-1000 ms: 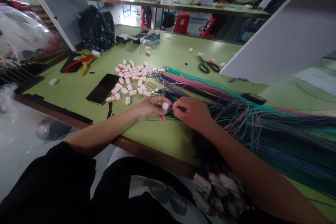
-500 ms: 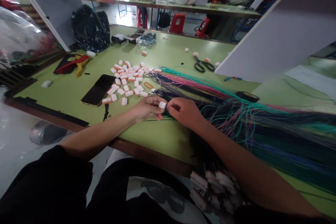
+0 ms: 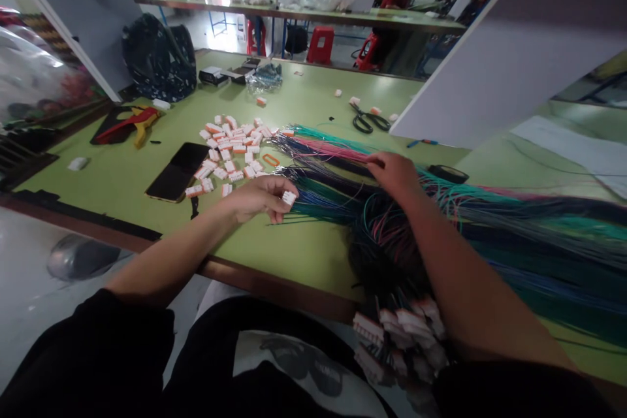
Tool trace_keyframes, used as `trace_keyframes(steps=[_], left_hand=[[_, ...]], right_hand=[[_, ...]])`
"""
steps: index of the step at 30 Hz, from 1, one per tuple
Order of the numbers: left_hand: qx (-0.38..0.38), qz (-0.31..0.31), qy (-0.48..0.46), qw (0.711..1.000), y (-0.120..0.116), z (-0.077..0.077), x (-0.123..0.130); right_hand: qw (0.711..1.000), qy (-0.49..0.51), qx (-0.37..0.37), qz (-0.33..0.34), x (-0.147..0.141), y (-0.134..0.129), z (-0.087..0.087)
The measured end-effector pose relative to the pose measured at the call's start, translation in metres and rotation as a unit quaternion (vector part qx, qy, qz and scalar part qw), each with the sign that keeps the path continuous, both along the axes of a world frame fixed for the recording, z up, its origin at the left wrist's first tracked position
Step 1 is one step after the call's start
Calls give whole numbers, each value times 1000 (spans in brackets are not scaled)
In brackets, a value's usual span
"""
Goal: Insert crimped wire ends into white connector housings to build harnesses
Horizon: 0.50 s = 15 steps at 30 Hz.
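The green table [image 3: 294, 255] runs beneath both hands, its near edge just below the left forearm. Wires [image 3: 328, 173] fan out beneath the right hand [image 3: 394, 173], its fingers bent, pinching at the pink strands. The left hand [image 3: 262, 199], half curled, grips a white connector [image 3: 289, 198]; bare tabletop lies below it.

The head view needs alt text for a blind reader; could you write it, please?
A left hand holds a small white connector, its right counterpart at some pink wires, over a green table with loose connectors, a phone and scissors.
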<state>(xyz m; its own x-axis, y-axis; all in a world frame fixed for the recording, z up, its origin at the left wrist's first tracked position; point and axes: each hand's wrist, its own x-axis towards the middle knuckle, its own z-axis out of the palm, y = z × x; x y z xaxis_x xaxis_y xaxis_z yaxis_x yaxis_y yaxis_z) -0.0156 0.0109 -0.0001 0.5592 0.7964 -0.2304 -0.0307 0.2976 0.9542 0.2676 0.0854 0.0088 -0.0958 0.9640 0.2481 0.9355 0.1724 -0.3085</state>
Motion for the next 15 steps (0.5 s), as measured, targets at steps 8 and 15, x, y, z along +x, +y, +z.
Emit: trace_keyframes(steps=[8, 15], left_hand=[[-26, 15, 17, 999, 6, -4, -9], [-55, 27, 7, 998, 11, -8, -11]], right_hand=[[988, -155, -13, 10, 4, 4, -19], [986, -25, 72, -151, 16, 6, -8]])
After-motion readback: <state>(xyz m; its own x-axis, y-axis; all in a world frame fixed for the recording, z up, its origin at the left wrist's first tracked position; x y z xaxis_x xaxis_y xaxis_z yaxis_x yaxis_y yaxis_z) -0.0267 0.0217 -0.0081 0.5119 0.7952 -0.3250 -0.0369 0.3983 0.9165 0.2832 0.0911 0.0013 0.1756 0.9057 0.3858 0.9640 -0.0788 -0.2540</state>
